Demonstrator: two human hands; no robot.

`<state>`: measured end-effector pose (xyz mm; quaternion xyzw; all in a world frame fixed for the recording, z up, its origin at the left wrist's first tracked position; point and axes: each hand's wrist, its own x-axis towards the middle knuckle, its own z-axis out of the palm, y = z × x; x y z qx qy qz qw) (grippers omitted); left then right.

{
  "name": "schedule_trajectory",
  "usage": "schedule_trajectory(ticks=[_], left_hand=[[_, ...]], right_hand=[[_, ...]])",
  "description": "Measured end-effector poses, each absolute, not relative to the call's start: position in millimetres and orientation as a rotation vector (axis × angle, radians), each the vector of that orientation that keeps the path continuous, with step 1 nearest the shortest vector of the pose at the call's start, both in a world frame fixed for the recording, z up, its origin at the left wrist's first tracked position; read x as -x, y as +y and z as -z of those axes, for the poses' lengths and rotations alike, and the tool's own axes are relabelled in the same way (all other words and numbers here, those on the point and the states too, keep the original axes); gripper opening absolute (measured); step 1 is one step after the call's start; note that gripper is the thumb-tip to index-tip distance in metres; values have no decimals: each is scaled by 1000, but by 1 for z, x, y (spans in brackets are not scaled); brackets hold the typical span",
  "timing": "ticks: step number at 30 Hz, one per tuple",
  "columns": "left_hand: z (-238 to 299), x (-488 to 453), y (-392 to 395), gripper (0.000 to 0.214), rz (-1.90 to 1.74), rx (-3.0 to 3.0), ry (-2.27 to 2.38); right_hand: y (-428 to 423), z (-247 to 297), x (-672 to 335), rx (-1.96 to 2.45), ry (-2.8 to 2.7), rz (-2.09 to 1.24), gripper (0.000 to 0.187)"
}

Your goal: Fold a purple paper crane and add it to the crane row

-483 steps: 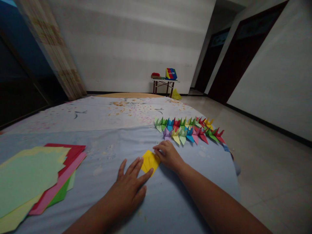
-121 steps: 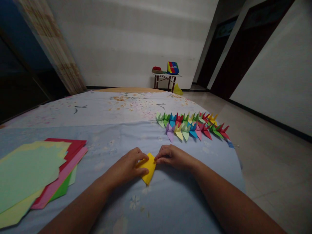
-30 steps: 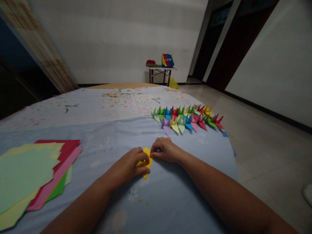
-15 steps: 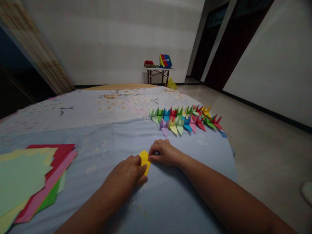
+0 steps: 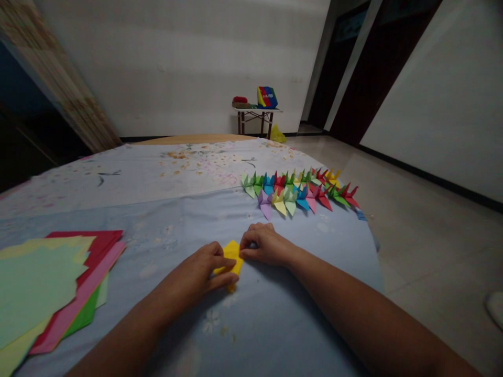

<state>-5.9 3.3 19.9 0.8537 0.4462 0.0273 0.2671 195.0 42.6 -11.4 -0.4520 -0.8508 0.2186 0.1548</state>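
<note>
Pinching folded yellow paper [image 5: 231, 250] betw. left hand [image 5: 196, 269] & right hand [image 5: 264, 244], fingers closed.

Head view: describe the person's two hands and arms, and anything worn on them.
Both arms are bare along the whole length in view: no sleeve reaches the left forearm or the right forearm. The left hand and right hand wear no gloves. No watch, bracelet or ring shows, though the light is dim and small details could be missed.
</note>
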Motion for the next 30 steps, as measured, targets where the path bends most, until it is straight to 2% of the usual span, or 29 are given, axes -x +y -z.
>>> schedule_trajectory(ticks=[5, 10, 15, 30], left_hand=[[-12, 5, 3, 27, -71, -2519, 1327], [-20, -13, -13, 19, 142, -2740, 1443], [-25, -30, -34, 35, 355, -2839, 1354], [-6, -18, -53, 42, 221, -2749, 1479]], right_hand=[[42, 10, -195, 1298, -2444, -627, 9], [42, 10, -195, 1299, -2442, -616, 10], [43, 10, -195, 1288, -2447, -622, 10], [41, 12, -196, 1272, -2448, -612, 10]])
